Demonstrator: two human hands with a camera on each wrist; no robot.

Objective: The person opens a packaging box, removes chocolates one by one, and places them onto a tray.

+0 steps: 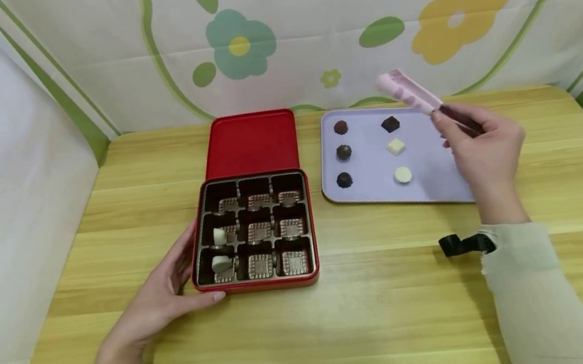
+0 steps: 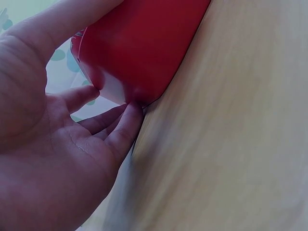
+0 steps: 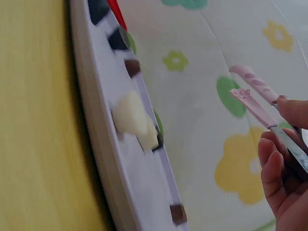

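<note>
My left hand (image 1: 158, 298) grips the front left corner of a red tin box (image 1: 279, 284), thumb along its front side and fingers against its left side. The box holds a dark brown insert with three rows of compartments. One white chocolate (image 1: 221, 263) sits in the front left compartment and another white chocolate (image 1: 219, 236) in the middle left one. In my right hand (image 1: 488, 144) is a pair of tongs (image 1: 415, 95) with pink tips, raised above the back of a lilac tray (image 1: 379, 193). The right wrist view shows the tong tips (image 3: 255, 108) apart, with nothing between them.
The tray carries a column of round dark chocolates (image 1: 344, 152) on its left. Further right are a dark square chocolate (image 1: 390, 123), a white square chocolate (image 1: 396, 146) and a white round chocolate (image 1: 403, 175). Behind the box lies its red lid (image 1: 253, 143), before a flowered curtain (image 1: 299, 15).
</note>
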